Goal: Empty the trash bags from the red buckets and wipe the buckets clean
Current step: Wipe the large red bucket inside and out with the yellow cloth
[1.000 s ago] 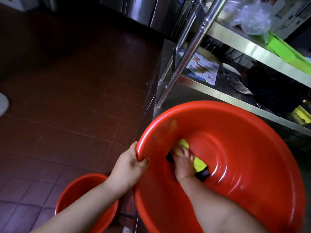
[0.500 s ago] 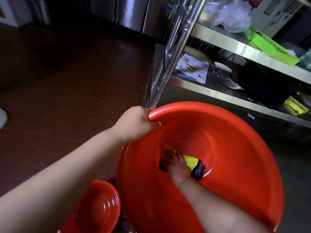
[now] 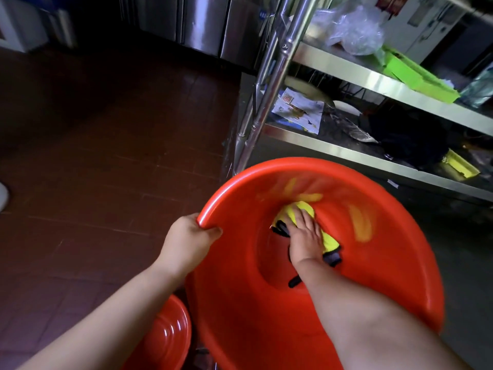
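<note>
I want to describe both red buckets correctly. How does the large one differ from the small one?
The large bucket is tilted, its rim gripped by the left hand; the small bucket lies lower, untouched. The right hand presses a yellow cloth inside the large one; the small one holds nothing visible. Both are glossy red.

Red bucket (image 3: 386, 263): glossy smooth plastic. Cloth (image 3: 298, 212): soft yellow fabric. Shelf rack (image 3: 346, 62): shiny metal. Floor (image 3: 106, 156): matt tile.
</note>
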Demonstrator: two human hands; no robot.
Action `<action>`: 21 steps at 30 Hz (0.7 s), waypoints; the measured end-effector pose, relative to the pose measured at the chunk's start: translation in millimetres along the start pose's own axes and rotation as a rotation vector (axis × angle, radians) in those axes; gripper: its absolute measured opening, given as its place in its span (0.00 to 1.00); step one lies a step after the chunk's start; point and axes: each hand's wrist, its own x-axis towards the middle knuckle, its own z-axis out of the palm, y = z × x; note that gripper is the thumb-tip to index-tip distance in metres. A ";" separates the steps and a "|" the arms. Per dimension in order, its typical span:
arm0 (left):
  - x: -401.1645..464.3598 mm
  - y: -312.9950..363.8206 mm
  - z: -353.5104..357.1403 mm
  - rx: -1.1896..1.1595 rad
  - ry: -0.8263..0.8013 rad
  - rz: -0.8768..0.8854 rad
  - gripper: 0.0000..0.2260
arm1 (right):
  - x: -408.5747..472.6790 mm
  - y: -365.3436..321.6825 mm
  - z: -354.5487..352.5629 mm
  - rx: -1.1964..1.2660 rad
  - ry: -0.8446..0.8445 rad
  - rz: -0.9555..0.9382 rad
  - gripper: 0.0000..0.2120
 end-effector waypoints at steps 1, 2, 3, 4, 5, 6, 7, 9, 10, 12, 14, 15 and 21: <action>-3.1 -5.6 2.9 -0.051 0.027 -0.046 0.04 | -6.7 4.3 4.5 0.017 0.009 0.089 0.25; -6.7 -10.6 5.8 -0.096 0.060 -0.084 0.04 | -12.8 7.3 8.5 0.030 0.021 0.174 0.27; -10.4 -14.6 8.5 -0.125 0.088 -0.106 0.04 | -18.2 8.7 11.2 0.039 0.043 0.249 0.29; -14.4 -18.6 11.4 -0.142 0.107 -0.115 0.04 | -23.2 8.1 13.0 0.055 0.067 0.322 0.32; -18.9 -21.8 14.1 -0.159 0.117 -0.121 0.05 | -28.7 6.8 13.9 0.093 0.093 0.396 0.35; -23.1 -24.5 16.6 -0.181 0.123 -0.133 0.05 | -34.0 4.9 15.1 0.146 0.119 0.476 0.36; -27.1 -26.9 18.5 -0.206 0.129 -0.153 0.05 | -39.4 2.6 17.1 0.197 0.137 0.556 0.37; -34.5 -30.4 21.7 -0.272 0.139 -0.212 0.04 | -46.7 -1.1 22.0 0.250 0.159 0.670 0.35; -37.5 -31.2 22.7 -0.311 0.145 -0.240 0.04 | -47.7 -2.5 24.6 0.272 0.177 0.689 0.34; -41.4 -30.5 23.1 -0.381 0.147 -0.277 0.03 | -44.9 -5.2 26.8 0.326 0.200 0.669 0.34; -42.3 -29.7 22.6 -0.393 0.134 -0.275 0.02 | -40.2 -6.2 27.7 0.349 0.184 0.636 0.37; -42.2 -29.0 22.3 -0.383 0.129 -0.266 0.02 | -40.3 -5.8 28.0 0.325 0.147 0.614 0.38; -43.0 -27.9 27.3 -0.303 0.109 -0.198 0.03 | -62.8 -22.2 47.2 0.134 -0.168 0.099 0.31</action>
